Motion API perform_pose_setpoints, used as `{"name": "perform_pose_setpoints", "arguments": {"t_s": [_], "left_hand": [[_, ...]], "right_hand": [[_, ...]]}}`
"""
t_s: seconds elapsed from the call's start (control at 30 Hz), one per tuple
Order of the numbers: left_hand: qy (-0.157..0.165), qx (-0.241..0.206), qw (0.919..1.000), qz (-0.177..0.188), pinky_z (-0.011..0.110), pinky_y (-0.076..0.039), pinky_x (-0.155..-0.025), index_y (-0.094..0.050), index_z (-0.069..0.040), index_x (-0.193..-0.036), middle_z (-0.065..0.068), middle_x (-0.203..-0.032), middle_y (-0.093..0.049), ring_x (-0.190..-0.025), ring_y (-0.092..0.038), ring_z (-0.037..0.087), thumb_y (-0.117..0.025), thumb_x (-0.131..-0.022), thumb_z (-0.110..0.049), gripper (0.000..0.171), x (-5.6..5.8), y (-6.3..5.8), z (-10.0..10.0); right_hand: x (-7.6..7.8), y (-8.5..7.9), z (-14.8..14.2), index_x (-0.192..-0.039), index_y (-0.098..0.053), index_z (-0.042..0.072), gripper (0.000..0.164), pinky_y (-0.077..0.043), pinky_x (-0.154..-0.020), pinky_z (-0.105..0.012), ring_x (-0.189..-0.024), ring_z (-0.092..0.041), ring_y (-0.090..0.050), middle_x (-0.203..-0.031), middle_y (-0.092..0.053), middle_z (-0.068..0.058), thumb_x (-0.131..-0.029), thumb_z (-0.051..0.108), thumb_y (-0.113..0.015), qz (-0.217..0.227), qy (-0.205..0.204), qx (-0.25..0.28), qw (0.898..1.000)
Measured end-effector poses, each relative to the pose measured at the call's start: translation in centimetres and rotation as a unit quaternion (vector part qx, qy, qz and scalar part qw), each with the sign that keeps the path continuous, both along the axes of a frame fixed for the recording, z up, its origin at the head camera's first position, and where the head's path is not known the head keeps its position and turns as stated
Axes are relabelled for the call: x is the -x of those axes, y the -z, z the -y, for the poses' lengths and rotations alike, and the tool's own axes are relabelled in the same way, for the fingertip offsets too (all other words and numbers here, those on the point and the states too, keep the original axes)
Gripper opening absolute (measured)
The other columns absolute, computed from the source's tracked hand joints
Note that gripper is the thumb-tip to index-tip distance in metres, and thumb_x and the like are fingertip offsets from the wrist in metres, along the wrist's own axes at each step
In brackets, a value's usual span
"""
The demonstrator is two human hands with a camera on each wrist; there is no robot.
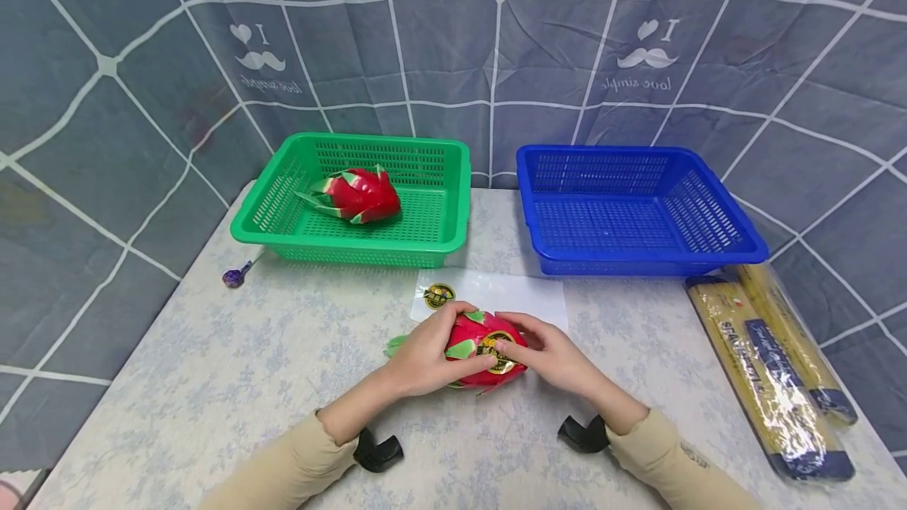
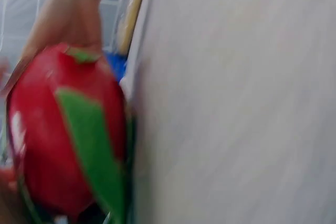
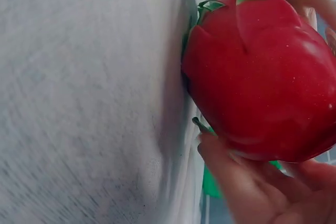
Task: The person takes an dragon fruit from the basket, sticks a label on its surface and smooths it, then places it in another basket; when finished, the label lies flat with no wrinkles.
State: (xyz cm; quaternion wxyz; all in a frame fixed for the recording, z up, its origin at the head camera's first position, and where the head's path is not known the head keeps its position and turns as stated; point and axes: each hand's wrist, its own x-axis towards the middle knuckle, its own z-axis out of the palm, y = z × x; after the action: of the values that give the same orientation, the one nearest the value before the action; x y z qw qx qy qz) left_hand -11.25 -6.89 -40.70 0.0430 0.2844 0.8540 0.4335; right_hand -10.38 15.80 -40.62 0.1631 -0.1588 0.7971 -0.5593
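A red dragon fruit (image 1: 473, 330) with green scales lies on the table between both hands. My left hand (image 1: 425, 352) grips its leafy end, thumb across the near side. From the other side my right hand (image 1: 556, 352) holds the rounded end, its thumb on a round black-and-gold sticker (image 1: 505, 343) on the skin. In the left wrist view the dragon fruit (image 2: 58, 129) shows a long green scale. The right wrist view has the smooth red side of the dragon fruit (image 3: 262, 77) with fingers at both ends. Behind it lies a white sheet (image 1: 524, 296) bearing another round sticker (image 1: 439, 295).
A green basket (image 1: 354, 252) at the back left holds another dragon fruit (image 1: 361, 195). To its right stands a blue basket (image 1: 638, 266). Packs of spaghetti (image 1: 772, 376) lie at the right edge. A wrapped lollipop (image 1: 234, 278) lies at the left.
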Motion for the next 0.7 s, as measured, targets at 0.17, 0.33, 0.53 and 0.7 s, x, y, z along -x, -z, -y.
{"name": "perform_pose_setpoints", "arguments": {"t_s": [0.17,0.33,0.53,0.7], "left_hand": [[-0.051,0.015,0.9964,-0.066,0.022,-0.049,-0.067,-0.045,-0.011,-0.12,-0.005,-0.102,-0.053,-0.083,-0.054,0.007,-0.072,-0.074,-0.051,0.066,-0.5,0.7,-1.2],[-0.074,0.038,0.9908,-0.107,0.023,-0.046,-0.065,-0.047,-0.009,-0.119,-0.004,-0.101,-0.053,-0.08,-0.051,0.006,-0.073,-0.07,-0.057,0.073,-0.6,0.9,-1.8],[-0.095,0.063,0.9823,-0.148,0.024,-0.043,-0.063,-0.049,-0.008,-0.116,-0.002,-0.099,-0.055,-0.077,-0.051,0.009,-0.071,-0.068,-0.063,0.076,-0.7,1.2,-2.2],[-0.098,0.056,0.9807,-0.16,0.025,-0.043,-0.064,-0.049,-0.009,-0.116,-0.003,-0.099,-0.055,-0.079,-0.051,0.008,-0.069,-0.064,-0.071,0.083,-0.7,1.5,-2.3]], "right_hand": [[-0.2,0.2,0.4,-0.131,-0.051,0.002,0.05,-0.05,-0.08,-0.025,-0.103,-0.021,-0.061,-0.121,-0.059,-0.015,-0.09,0.027,-0.065,-0.005,0.028,0.005,1.0],[-0.7,0.0,1.2,-0.126,-0.054,0.001,0.045,-0.051,-0.079,-0.025,-0.099,-0.02,-0.062,-0.116,-0.061,-0.014,-0.089,0.023,-0.066,-0.002,0.072,0.017,0.997],[-1.0,-0.2,2.2,-0.12,-0.059,0.009,0.043,-0.049,-0.07,-0.027,-0.085,-0.012,-0.06,-0.106,-0.064,-0.003,-0.085,0.031,-0.07,-0.016,0.139,-0.041,0.989],[-1.1,0.2,2.5,-0.114,-0.058,0.014,0.043,-0.048,-0.07,-0.03,-0.084,-0.012,-0.059,-0.103,-0.063,0.0,-0.081,0.038,-0.073,-0.025,0.166,-0.062,0.984]]}}
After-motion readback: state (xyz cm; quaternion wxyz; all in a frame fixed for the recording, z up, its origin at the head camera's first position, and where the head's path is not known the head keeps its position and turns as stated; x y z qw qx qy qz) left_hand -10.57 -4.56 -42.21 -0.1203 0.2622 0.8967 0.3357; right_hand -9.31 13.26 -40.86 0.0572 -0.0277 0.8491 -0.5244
